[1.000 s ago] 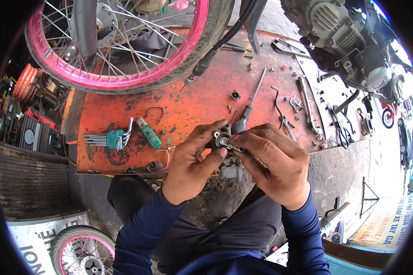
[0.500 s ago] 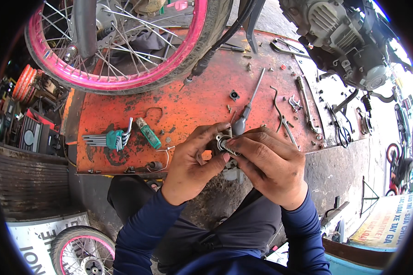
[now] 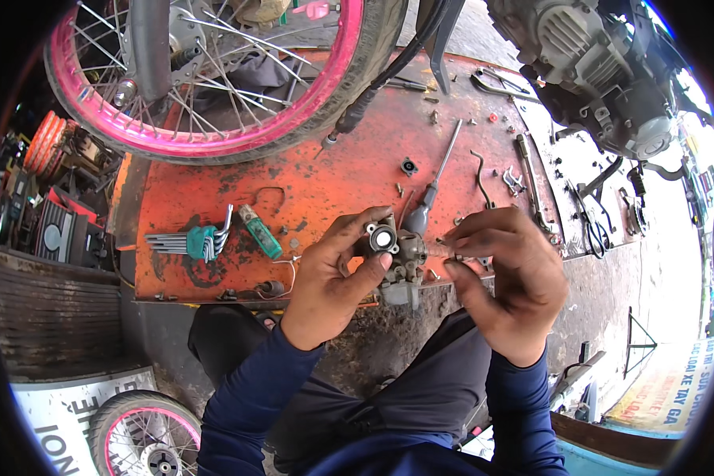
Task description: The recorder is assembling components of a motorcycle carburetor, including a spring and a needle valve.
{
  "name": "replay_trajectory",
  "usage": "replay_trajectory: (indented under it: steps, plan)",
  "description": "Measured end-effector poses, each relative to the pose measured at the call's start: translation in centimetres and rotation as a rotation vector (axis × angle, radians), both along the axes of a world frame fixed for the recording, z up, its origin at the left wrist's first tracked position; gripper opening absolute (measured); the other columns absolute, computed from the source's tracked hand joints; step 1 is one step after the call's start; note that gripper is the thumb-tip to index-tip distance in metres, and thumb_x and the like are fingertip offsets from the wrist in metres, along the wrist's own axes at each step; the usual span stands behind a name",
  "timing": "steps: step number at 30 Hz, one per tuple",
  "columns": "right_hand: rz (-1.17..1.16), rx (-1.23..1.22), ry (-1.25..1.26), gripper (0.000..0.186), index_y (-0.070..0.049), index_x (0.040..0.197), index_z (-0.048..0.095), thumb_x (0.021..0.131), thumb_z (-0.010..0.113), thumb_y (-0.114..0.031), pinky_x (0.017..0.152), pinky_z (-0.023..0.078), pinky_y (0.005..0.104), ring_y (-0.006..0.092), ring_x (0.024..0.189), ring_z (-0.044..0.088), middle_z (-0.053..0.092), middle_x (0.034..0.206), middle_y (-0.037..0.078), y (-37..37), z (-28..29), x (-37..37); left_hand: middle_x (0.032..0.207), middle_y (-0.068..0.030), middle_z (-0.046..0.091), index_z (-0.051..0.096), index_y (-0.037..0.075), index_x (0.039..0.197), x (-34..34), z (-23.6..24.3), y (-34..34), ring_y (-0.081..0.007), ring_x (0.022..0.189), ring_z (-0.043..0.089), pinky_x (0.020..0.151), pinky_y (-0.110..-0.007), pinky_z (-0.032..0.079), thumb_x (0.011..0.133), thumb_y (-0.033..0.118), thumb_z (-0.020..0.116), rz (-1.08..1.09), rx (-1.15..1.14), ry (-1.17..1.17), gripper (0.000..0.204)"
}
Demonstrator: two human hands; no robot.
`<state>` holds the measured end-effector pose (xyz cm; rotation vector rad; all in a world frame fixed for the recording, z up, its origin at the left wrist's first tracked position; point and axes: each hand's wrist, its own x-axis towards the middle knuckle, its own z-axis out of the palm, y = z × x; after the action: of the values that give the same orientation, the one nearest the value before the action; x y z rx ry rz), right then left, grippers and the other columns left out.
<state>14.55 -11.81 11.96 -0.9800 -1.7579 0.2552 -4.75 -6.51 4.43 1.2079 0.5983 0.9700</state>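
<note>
My left hand [image 3: 329,278] is closed around a small grey metal carburetor [image 3: 409,258], held over the near edge of the orange work table [image 3: 214,178]. Its round opening faces up, a pale disc showing inside a dark ring. To the right of the carburetor is my right hand [image 3: 509,278], thumb and fingertips drawn together; whatever lies between them is too small and blurred to make out. Just beyond the carburetor lies a screwdriver [image 3: 426,208] with a dark handle and a long shaft. A small black square part [image 3: 408,166] rests left of that shaft.
A pink-rimmed motorcycle wheel [image 3: 214,146] overhangs the table's far left. At upper right hangs an engine [image 3: 595,71]. A hex key set [image 3: 202,241] and a green-and-clear object [image 3: 260,232] lie at left. Wrenches, including a long one [image 3: 531,178], and small bolts lie at right.
My right hand has moved right, away from the carburetor's opening, where it was holding a coil spring. The opening is now uncovered. My left hand stays nearly in place.
</note>
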Motion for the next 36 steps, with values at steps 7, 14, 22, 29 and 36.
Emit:
replay_trajectory:
  steps: [7, 14, 22, 29, 36]
  plan:
    - [0.084, -0.464, 0.604, 0.016, 0.004, 0.098, 0.062, 0.095, 0.047, 0.001, 0.062, 0.038, 0.0227, 0.0057, 0.072, 0.048, 0.056, 0.082, 0.002, 1.0, -2.1, 0.4, 0.117, -0.0058, 0.062, 0.048, -0.004, 0.143, 0.1, 0.5, 0.0, -0.0119, 0.106, 0.060, 0.092, -0.027, 0.049, 0.092, -0.005, 0.065, -0.034, -0.182, -0.132, 0.054]
    - [0.034, -0.345, 0.053, 0.017, 0.000, 0.104, 0.064, 0.091, 0.054, 0.000, 0.058, 0.045, 0.0321, 0.0202, 0.063, 0.058, 0.060, 0.075, 0.007, 2.4, -0.8, -0.6, 0.116, -0.0060, 0.062, 0.047, -0.003, 0.143, 0.2, 0.0, -0.2, -0.0142, 0.107, 0.060, 0.091, -0.029, 0.051, 0.088, -0.005, 0.070, -0.079, -0.182, -0.158, 0.059]
    - [0.111, -0.198, -0.548, 0.039, -0.010, 0.116, 0.065, 0.077, 0.069, -0.006, 0.058, 0.050, 0.0426, 0.0317, 0.070, 0.065, 0.062, 0.080, 0.007, 3.6, 0.3, 0.2, 0.122, -0.0062, 0.055, 0.047, -0.004, 0.143, 0.0, -0.3, 0.0, -0.0144, 0.107, 0.059, 0.085, -0.027, 0.053, 0.086, -0.007, 0.070, -0.053, -0.055, -0.071, 0.062]
    - [0.162, -0.140, -0.530, 0.033, -0.010, 0.109, 0.067, 0.076, 0.071, -0.006, 0.057, 0.050, 0.0412, 0.0315, 0.071, 0.065, 0.063, 0.082, 0.008, 4.6, 0.5, 0.7, 0.118, -0.0057, 0.053, 0.048, -0.004, 0.142, -0.1, -0.5, 0.1, -0.0118, 0.102, 0.059, 0.085, -0.026, 0.053, 0.086, -0.007, 0.070, -0.061, 0.002, -0.012, 0.061]
    - [0.277, -0.059, -0.565, 0.027, -0.009, 0.101, 0.066, 0.075, 0.072, -0.010, 0.056, 0.051, 0.0380, 0.0263, 0.071, 0.065, 0.060, 0.086, 0.006, 4.0, 1.2, 1.1, 0.121, -0.0055, 0.056, 0.048, -0.004, 0.142, -0.5, 0.2, 0.4, -0.0117, 0.103, 0.059, 0.089, -0.028, 0.052, 0.086, -0.006, 0.070, -0.135, -0.103, -0.042, 0.061]
